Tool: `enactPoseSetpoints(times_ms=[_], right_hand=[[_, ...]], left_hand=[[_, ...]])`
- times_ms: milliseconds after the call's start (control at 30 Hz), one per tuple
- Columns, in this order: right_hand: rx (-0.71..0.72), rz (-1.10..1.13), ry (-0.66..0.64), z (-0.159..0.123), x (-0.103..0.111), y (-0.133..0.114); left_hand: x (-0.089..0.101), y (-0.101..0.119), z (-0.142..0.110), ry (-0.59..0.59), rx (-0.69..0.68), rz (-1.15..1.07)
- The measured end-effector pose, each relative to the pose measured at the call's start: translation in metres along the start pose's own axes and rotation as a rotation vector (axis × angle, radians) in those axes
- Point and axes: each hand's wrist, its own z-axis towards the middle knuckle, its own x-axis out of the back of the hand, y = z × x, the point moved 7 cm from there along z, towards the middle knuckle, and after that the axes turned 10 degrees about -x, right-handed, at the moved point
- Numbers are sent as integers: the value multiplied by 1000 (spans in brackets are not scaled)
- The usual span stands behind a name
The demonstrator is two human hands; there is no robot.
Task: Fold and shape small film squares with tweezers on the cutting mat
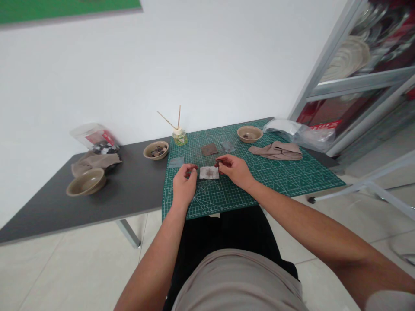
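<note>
A creased white paper square [209,172] with a brownish smudge in its middle lies on the green cutting mat [246,183]. My left hand [185,183] is at its left side, fingers curled and thumb close to the stained fingertips; what they hold, if anything, is too small to make out. On the right side, my right hand [234,169] pinches at the paper's edge, with something small and dark at its fingertips that I cannot identify. Just beyond the paper lie a brown textured square [209,149] and a clear plastic bag [228,146]. Another clear bag [176,162] is left of them.
A bowl of dark pieces [156,150], a reed diffuser [180,137] and another bowl [250,134] stand toward the back. A brown cloth [276,151] lies right. Farther left are a tilted bowl [86,182], a cloth [94,162] and a plastic bag [97,137].
</note>
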Motion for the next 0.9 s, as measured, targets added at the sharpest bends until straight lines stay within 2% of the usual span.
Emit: enactPoseSetpoints(times_ms=[100, 200, 300, 533, 733, 900], right_hand=[[24, 43, 23, -2, 2, 0], [73, 39, -11, -7, -1, -7], [117, -51, -41, -10, -4, -14], [161, -221, -57, -9, -6, -20], [215, -329, -157, -13, -23, -25], [247, -464, -193, -15, -33, -29]], left_hand=[[-7, 13, -1, -81, -117, 202], [-24, 23, -4, -263, -249, 334], [-35, 24, -7, -373, -278, 454], [-39, 25, -9, -426, -299, 590], [-40, 32, -8, -534, -287, 691], [-34, 26, -9, -524, -277, 681]])
